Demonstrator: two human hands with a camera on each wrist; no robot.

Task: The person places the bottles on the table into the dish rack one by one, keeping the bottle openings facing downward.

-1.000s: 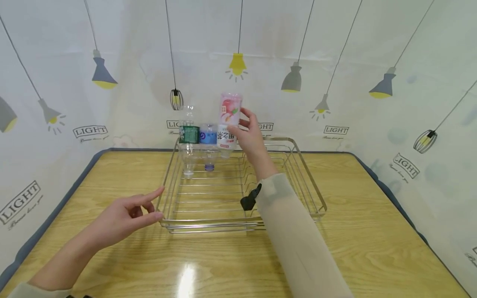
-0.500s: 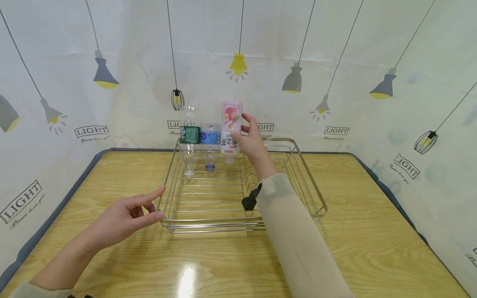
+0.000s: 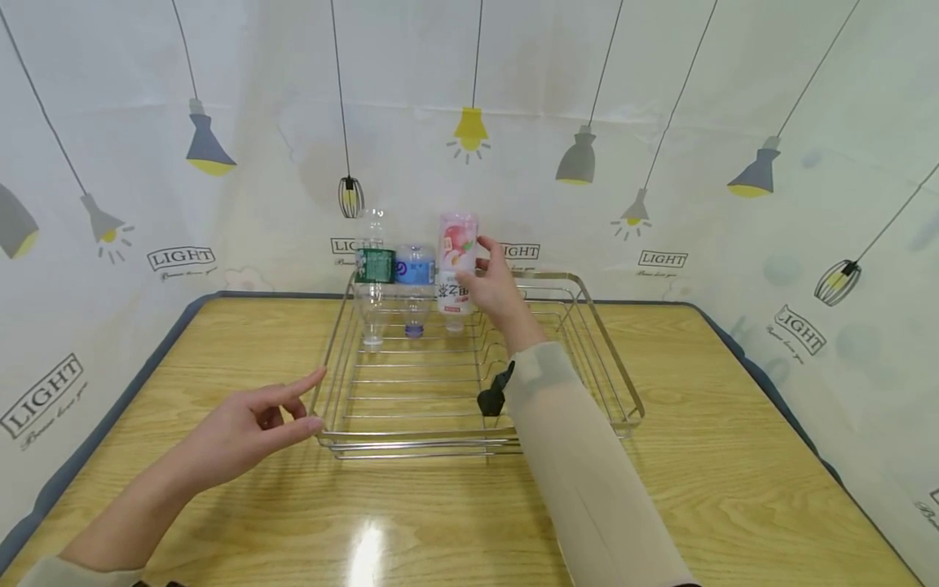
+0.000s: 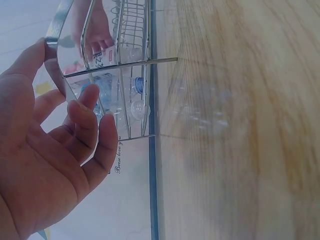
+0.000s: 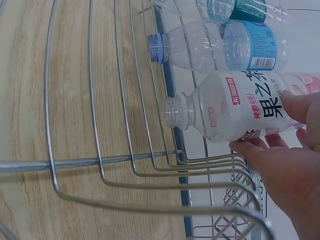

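My right hand [image 3: 497, 289] grips a clear plastic drink bottle [image 3: 456, 285] with a pink and white peach label. It is upside down, and its uncapped neck [image 5: 179, 111] points down inside the back of the wire dish rack [image 3: 418, 438]. Two more upside-down bottles stand to its left: a short one with a blue label [image 3: 414, 271] and a taller one with a green label [image 3: 375, 267]. My left hand [image 3: 235, 432] touches the rack's front left side with index finger and thumb tips; its other fingers [image 4: 105, 145] are loosely bent and hold nothing.
The rack stands on a wood-grain table [image 3: 411, 514]. Wire dividers [image 5: 165, 185] run front to back near the rack's middle, below my right hand. Behind the table hangs a pale backdrop [image 3: 535, 65] with printed lamps.
My right hand has lowered the peach-label bottle and shifted it slightly right, away from the blue-label bottle. My left hand stays at the rack's side.
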